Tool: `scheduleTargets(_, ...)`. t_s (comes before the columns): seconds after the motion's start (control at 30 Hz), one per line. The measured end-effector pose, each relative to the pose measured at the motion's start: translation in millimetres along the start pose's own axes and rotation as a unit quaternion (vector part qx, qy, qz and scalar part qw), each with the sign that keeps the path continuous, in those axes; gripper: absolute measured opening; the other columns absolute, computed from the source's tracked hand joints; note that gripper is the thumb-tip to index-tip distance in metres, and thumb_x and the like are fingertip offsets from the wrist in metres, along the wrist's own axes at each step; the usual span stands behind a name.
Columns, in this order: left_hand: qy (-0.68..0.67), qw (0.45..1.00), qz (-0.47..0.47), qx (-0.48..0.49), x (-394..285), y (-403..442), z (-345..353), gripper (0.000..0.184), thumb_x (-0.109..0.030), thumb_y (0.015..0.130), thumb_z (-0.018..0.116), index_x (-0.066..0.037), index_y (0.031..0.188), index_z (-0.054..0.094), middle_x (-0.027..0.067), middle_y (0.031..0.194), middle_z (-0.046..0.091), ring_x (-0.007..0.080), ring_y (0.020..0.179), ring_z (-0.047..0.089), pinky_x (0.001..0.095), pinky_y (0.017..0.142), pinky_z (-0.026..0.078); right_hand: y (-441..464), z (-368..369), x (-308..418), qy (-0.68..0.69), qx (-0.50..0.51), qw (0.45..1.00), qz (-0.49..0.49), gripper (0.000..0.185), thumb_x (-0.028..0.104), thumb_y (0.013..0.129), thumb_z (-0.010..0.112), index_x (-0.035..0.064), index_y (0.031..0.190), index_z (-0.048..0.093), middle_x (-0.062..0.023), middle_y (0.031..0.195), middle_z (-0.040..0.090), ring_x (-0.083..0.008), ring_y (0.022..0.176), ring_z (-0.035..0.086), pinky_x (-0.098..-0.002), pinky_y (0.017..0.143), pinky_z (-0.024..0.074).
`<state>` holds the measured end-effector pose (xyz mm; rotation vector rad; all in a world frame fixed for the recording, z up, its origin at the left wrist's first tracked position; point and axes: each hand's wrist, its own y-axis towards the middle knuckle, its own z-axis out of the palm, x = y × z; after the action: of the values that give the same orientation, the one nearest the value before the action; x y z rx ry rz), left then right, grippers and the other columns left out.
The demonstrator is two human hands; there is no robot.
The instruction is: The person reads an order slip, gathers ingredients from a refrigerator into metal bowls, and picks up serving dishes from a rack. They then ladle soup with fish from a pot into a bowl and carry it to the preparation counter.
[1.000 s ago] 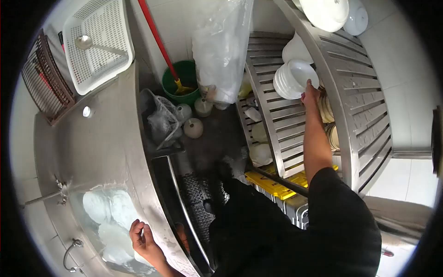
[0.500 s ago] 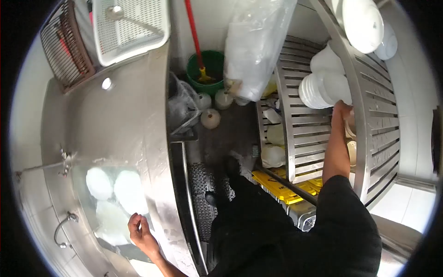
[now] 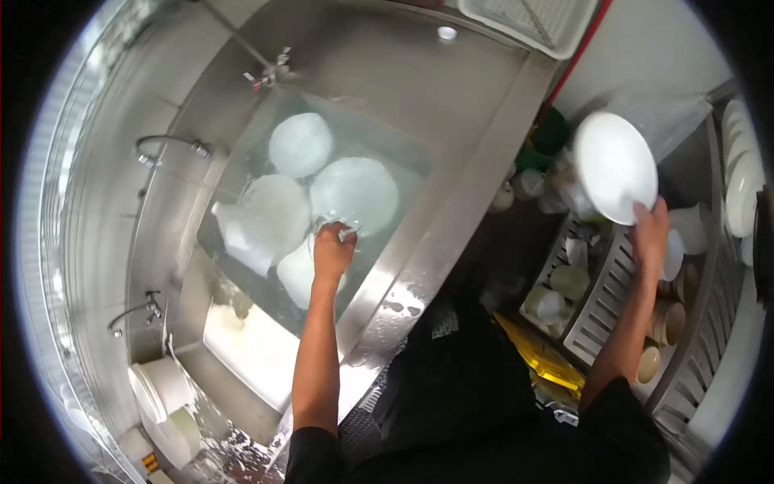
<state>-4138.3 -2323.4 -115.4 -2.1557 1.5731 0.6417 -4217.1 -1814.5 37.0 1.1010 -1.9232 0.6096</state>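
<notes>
My right hand (image 3: 649, 238) grips the lower edge of a round white bowl (image 3: 617, 168), held tilted in the air beside the slatted rack. At the sink, my left hand (image 3: 334, 250) is curled with its fingertips in the water, where ripples show; what they close on is hidden. Under and around it lie white dishes in the water: a large round bowl (image 3: 355, 195), a smaller round one (image 3: 301, 145), a whitish piece with an angular edge (image 3: 266, 222), and another white dish (image 3: 298, 274) partly behind the left hand.
The steel sink (image 3: 476, 202) has taps (image 3: 278, 68) along its wall side. White tubs (image 3: 161, 387) stand at lower left. To the right, a slatted metal rack (image 3: 601, 323) bears brown and white bowls, with stacked white plates (image 3: 742, 173) above. A green bucket (image 3: 551, 133) stands behind.
My view has swung toward the sink. My right hand has come away from the bowl stack on the rack with a white bowl. My left hand has gone down into the water.
</notes>
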Motion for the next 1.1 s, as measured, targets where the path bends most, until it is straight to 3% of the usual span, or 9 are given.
scheduleTargets(0.1,0.058,0.996,-0.067,0.004,10,-13,-28,0.028,-0.021,0.071,0.07,-0.003,0.093,0.065,0.0207,0.099,0.059,0.035,0.094,0.057,0.0396,0.082,0.045,-19,85,67,-0.096,0.089,0.979,-0.156,0.036,0.01,0.08,0.053,-0.0056,0.112,0.049,-0.0147,0.093,0.061,-0.0232,0.087,0.058,-0.0342,0.079,0.0446)
scheduleTargets(0.13,0.025,0.997,-0.068,-0.006,16,-17,-36,0.031,-0.024,0.073,0.07,-0.005,0.096,0.064,0.0177,0.103,0.058,0.0356,0.1,0.052,0.0403,0.087,0.042,-26,122,76,-0.166,0.027,0.914,-0.369,0.038,0.01,0.08,0.054,-0.0047,0.114,0.047,-0.0206,0.097,0.061,-0.0328,0.084,0.061,-0.0388,0.074,0.0465)
scheduleTargets(0.37,-0.086,0.983,-0.148,-0.061,17,-40,-78,0.033,-0.029,0.075,0.069,-0.005,0.096,0.064,0.0195,0.105,0.057,0.0355,0.1,0.054,0.0398,0.086,0.043,-155,336,144,-0.253,0.213,0.8,-0.5,0.036,0.0,0.076,0.046,-0.0021,0.112,0.044,-0.0197,0.067,0.061,-0.0381,0.062,0.06,-0.0475,0.058,0.0478)
scheduleTargets(0.6,-0.269,0.914,-0.287,-0.096,56,-41,-68,0.068,-0.039,0.078,0.067,0.0,0.127,0.042,0.0202,0.114,0.053,0.028,0.099,0.054,0.038,0.082,0.046,-219,442,71,-0.006,0.503,0.864,0.027,0.019,0.007,0.077,0.048,-0.0007,0.094,0.053,-0.0192,0.078,0.058,-0.0272,0.066,0.059,-0.0427,0.054,0.0454)
scheduleTargets(0.77,-0.332,0.903,-0.273,0.01,47,-14,-89,0.054,-0.049,0.085,0.051,-0.011,0.123,0.052,0.0153,0.12,0.048,0.0307,0.104,0.048,0.0434,0.08,0.045,-272,470,20,0.323,0.625,0.533,0.47,0.022,0.026,0.085,0.051,0.004,0.084,0.056,-0.0085,0.072,0.054,-0.0173,0.058,0.049,-0.0301,0.049,0.0404)
scheduleTargets(0.9,0.147,0.961,-0.099,-0.214,-27,10,-136,0.074,-0.041,0.07,0.072,0.008,0.118,0.045,0.028,0.108,0.048,0.0391,0.099,0.05,0.0447,0.084,0.041,-304,454,100,0.43,0.592,0.435,0.525,0.018,0.02,0.085,0.048,0.0087,0.072,0.045,-0.0052,0.066,0.047,-0.014,0.051,0.04,-0.0287,0.043,0.0331)
scheduleTargets(0.93,0.173,0.948,0.002,-0.266,-38,19,-142,0.079,-0.043,0.068,0.073,0.006,0.122,0.042,0.0268,0.108,0.047,0.0399,0.098,0.05,0.0452,0.084,0.041,-310,465,111,0.518,0.59,0.254,0.565,0.021,0.022,0.086,0.047,0.0103,0.069,0.042,-0.0034,0.062,0.045,-0.0127,0.048,0.041,-0.0287,0.042,0.0355)
scheduleTargets(1.0,0.218,0.916,0.105,-0.32,-68,31,-161,0.086,-0.043,0.066,0.075,0.003,0.128,0.038,0.0258,0.109,0.045,0.0404,0.098,0.05,0.0453,0.083,0.042,-304,460,158,0.633,0.675,0.165,0.341,0.023,0.027,0.087,0.049,0.0087,0.074,0.05,-0.0034,0.064,0.051,-0.0122,0.049,0.049,-0.0283,0.039,0.0387)
scheduleTargets(1.1,0.286,0.861,0.208,-0.364,-128,49,-180,0.077,-0.031,0.071,0.072,-0.002,0.132,0.035,0.0261,0.113,0.044,0.0404,0.099,0.05,0.0455,0.083,0.043,-248,399,222,0.684,0.635,0.216,0.287,0.018,0.018,0.082,0.059,0.0024,0.091,0.058,-0.0019,0.06,0.052,-0.0105,0.041,0.047,-0.024,0.034,0.036)
